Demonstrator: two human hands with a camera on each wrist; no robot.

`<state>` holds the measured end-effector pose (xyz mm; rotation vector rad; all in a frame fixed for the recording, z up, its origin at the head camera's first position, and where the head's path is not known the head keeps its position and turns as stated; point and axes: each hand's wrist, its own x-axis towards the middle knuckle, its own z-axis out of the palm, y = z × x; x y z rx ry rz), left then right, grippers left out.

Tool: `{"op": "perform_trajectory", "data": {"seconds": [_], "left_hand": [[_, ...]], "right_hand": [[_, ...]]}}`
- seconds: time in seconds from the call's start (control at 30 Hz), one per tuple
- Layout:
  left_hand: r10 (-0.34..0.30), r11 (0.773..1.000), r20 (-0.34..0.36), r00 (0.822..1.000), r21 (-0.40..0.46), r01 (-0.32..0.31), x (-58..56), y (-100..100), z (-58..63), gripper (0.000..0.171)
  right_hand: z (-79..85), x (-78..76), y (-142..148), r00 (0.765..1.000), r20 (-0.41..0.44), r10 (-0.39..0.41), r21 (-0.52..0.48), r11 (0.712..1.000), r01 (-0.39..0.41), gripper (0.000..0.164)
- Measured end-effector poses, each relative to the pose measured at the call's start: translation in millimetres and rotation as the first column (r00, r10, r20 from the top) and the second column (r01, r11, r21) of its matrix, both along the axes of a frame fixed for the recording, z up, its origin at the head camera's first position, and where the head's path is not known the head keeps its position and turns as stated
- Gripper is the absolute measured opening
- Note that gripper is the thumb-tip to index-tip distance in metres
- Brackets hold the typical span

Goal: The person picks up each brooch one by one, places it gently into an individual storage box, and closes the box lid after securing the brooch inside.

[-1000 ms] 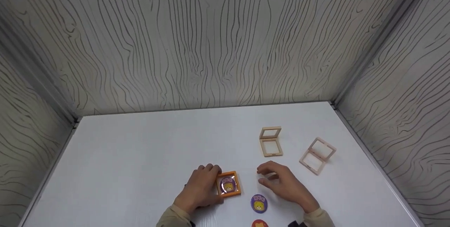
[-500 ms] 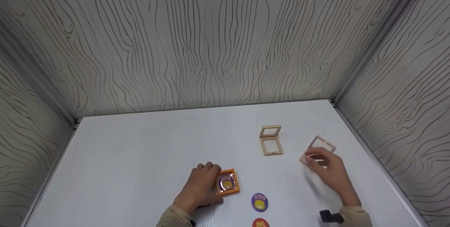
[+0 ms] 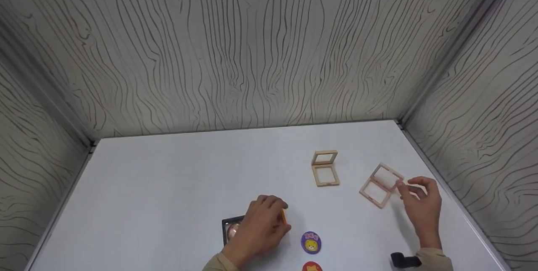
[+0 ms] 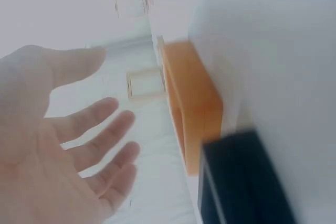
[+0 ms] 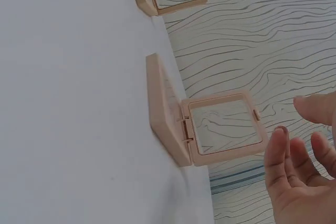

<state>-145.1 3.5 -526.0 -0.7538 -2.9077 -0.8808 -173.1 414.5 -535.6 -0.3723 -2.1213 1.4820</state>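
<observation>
My left hand [image 3: 262,227] hovers over an orange square display case [image 4: 199,103], its fingers loosely bent and apart from it in the left wrist view. In the head view that hand hides most of the case. Close by lies a black case [image 4: 241,182], partly covered, with a pinkish round thing inside. My right hand [image 3: 422,208] is beside the raised lid of a pale pink hinged case [image 5: 226,156]. Its fingertips are near the lid's corner, thumb and fingers apart; whether they touch it I cannot tell.
A beige hinged case [image 3: 323,164] stands with its lid up farther back. A purple round badge [image 3: 311,242] with a yellow bear lies between the hands, and a red badge [image 3: 312,267] is cut off at the bottom edge. Wood-patterned panels [image 3: 252,52] enclose the white table [image 3: 176,178].
My right hand has gone right, from near the purple badge, past the pink case's front, to its lid. My left hand has left the orange case's side and shifted right above it, uncovering the black case.
</observation>
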Motion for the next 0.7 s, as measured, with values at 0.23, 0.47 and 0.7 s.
{"op": "perform_trajectory", "data": {"seconds": [0.23,0.47,0.7], "left_hand": [[-0.077,0.997,0.036,0.996,0.019,0.076,9.6,17,-3.2,0.036],[-0.177,0.983,-0.018,0.984,0.040,0.178,20.8,29,-11.3,0.036],[-0.189,0.982,0.067,0.980,0.001,0.189,24.6,38,-17.9,0.041]], "right_hand": [[-18.2,-4.8,2,0.957,0.289,0.031,0.150,0.986,-0.078,0.060],[-27.0,-4.5,5,0.913,0.392,0.113,0.158,0.970,-0.187,0.059],[-30.1,-6.0,2,0.919,0.390,0.064,0.194,0.969,-0.151,0.045]]}}
